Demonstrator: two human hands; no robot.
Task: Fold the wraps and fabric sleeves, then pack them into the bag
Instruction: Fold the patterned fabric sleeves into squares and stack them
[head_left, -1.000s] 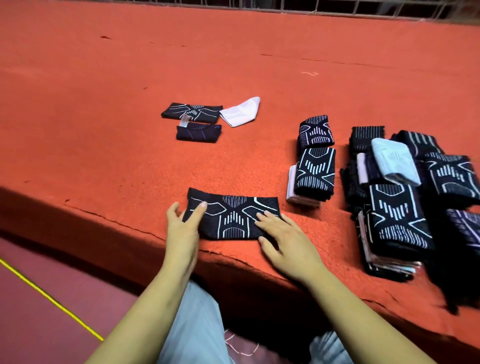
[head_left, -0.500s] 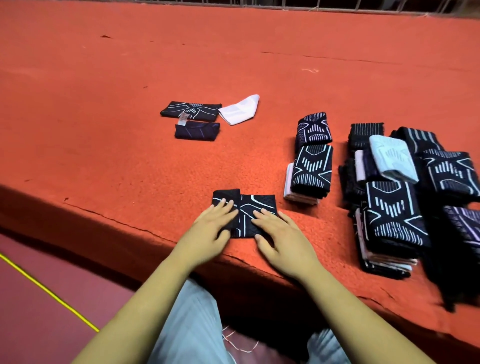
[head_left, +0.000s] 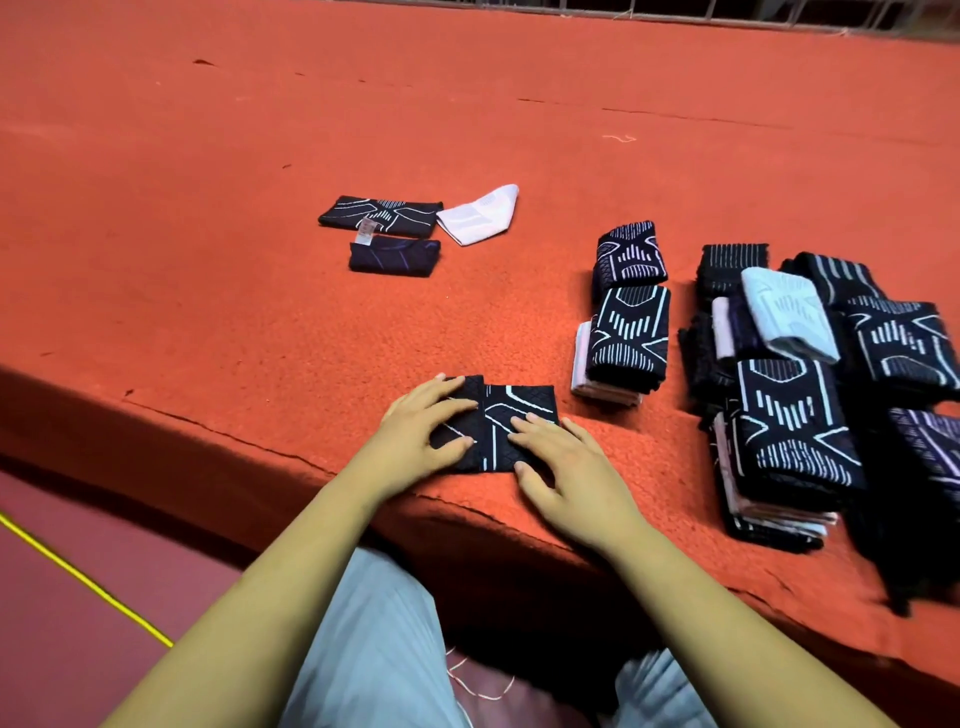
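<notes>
Both your hands lay flat and gripped nothing: the left hand (head_left: 415, 436) pressed its straight fingers on the turned-over flap of the black patterned sleeve (head_left: 511, 421), and the right hand (head_left: 566, 467) pressed down the other half. The sleeve sat just left of the small stack (head_left: 626, 338), a little nearer you than it, on the orange table (head_left: 260, 338).

A second before, that sleeve had been stretched out full length with one hand at each end. You brought the left end over to the middle, so it was now about half as long. I judged the fold made and only being flattened; the piece looked ready to join the folded ones.

Right of the small stack stood the big pile (head_left: 795, 415), blurred and cut off at the frame's edge, so you could not count it. Well left of the small stack and farther back lay a patterned piece (head_left: 379, 215), a white piece (head_left: 480, 215) and a dark piece (head_left: 395, 255). Your fingers hid part of the flap. No bag showed anywhere, so packing had not visibly begun.
</notes>
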